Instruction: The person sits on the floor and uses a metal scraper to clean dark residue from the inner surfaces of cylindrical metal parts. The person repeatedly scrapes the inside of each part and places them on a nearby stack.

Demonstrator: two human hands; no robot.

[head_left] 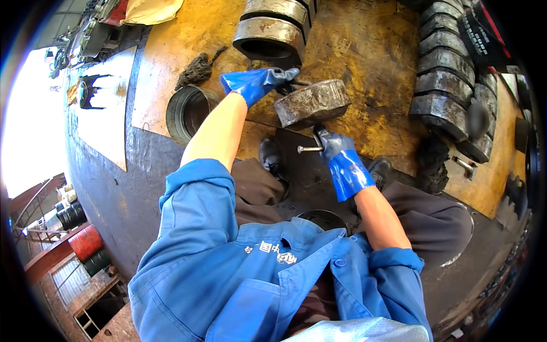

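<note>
A worn grey metal block [313, 104] with angled sides stands tilted in front of me, one edge raised. My left hand [259, 82], in a blue rubber glove, is at its upper left, fingers curled around a dark piece beside the block that I cannot make out. Just below the block, my gloved right hand [337, 153] is closed on a metal tool with a short bar [309, 149] sticking out to the left. The tool's upper end reaches the block's underside; its full shape is hidden by the glove.
Thick metal rings [270, 35] are lined up at the far side, and a row of similar blocks [441, 111] stands at the right. To the left are an open metal can [181, 117] and a dark rag [198, 69]. A bolt-like piece [467, 168] lies right.
</note>
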